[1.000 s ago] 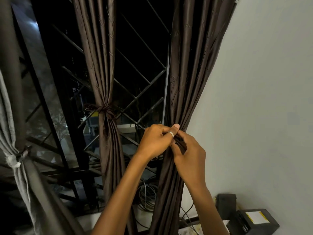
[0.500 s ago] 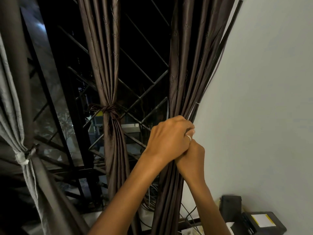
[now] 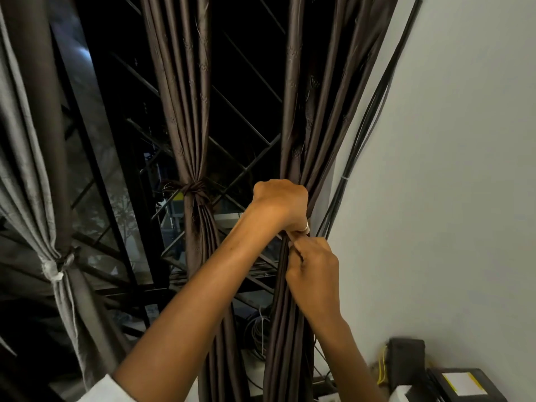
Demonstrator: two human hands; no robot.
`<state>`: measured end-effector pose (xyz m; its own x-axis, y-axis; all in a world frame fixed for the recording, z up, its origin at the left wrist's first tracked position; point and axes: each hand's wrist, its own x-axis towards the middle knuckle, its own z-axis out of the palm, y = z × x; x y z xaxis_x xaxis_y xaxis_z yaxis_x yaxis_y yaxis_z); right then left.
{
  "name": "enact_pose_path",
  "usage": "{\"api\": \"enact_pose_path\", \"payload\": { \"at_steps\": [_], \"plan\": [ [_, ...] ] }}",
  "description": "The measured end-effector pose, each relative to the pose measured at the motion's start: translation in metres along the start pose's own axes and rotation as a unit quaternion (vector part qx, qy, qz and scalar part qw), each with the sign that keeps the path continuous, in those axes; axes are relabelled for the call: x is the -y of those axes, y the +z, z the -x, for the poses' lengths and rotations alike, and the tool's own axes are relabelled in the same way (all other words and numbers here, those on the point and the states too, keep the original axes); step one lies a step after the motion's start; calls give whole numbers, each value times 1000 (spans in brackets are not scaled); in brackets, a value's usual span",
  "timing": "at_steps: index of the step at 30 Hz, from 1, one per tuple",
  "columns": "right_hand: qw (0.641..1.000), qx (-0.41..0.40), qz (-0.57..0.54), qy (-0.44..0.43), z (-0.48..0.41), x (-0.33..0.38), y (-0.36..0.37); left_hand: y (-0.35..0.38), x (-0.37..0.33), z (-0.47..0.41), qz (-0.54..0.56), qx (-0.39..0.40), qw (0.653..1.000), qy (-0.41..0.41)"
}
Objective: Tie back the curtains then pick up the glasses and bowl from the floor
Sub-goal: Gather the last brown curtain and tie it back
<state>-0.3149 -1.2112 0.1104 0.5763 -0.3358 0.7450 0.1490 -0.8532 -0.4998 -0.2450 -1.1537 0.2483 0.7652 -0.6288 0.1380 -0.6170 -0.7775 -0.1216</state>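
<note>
**2 hands gripping the untied curtain at centre-right**

The fingertips of both hands are buried in the folds, so no tie cord can be made out. All 3 curtains are cut off by the top edge. The left hand curls round the gathered right curtain. The right hand, touching it from below, pinches the same folds. The middle curtain and the grey curtain at left are knotted.

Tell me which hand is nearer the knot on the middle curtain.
Left. The left hand grips the right curtain, about level with the knot; the right hand pinches it lower and farther right.
</note>
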Motion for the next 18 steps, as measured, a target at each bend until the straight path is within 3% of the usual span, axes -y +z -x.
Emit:
{"api": "enact_pose_path", "payload": {
  "at_steps": [5, 10, 13, 18],
  "plan": [
    [1000, -5, -27, -13, -1, -5, -2, 8, 6, -1, 20, 20, 999, 14],
    [997, -33, -58, 36, 0, -22, -18, 27, 25, -1, 148, 25, 988, 27],
    [999, 10, -35, 39, -3, -30, -26, 42, 32, 3, 281, 4, 959, 38],
    [993, 112, 34, 3, -24, -34, -48, 80, 32, 14, 464, -56, 880, 83]
  ]
}}
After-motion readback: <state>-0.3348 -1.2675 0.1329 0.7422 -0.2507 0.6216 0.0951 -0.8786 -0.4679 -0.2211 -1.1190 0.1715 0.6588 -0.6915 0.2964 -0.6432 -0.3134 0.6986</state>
